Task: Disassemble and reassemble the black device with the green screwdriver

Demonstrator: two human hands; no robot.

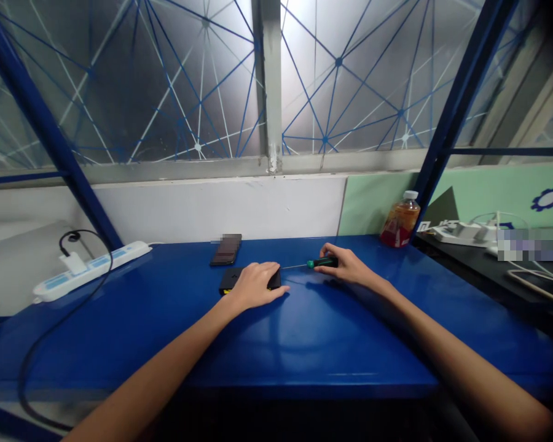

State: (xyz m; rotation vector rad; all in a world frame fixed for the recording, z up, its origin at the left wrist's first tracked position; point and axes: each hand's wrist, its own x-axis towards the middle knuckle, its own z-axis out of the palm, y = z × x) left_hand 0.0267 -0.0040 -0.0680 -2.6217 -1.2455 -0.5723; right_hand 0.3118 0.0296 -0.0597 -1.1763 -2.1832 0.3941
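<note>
A flat black box (229, 278) with a bit of yellow along its near edge lies on the blue table (299, 344). My left hand (257, 284) is laid over its right part, fingers across the top and thumb at the near right side, gripping it. From the right, my right hand (343, 264) pinches the dark handle of a screwdriver (325, 262) with a green collar. The thin metal shaft lies level and points left, its tip at the box's right side. Whether the tip sits in a screw or slot is too small to tell.
Behind the box lies a black phone (226, 250). A white power strip (94, 273) with a plugged-in black cable (69, 313) is at the left. At the back right stands a bottle (400, 221) near a blue post (461, 92). White cables and adapters (470, 232) lie farther right.
</note>
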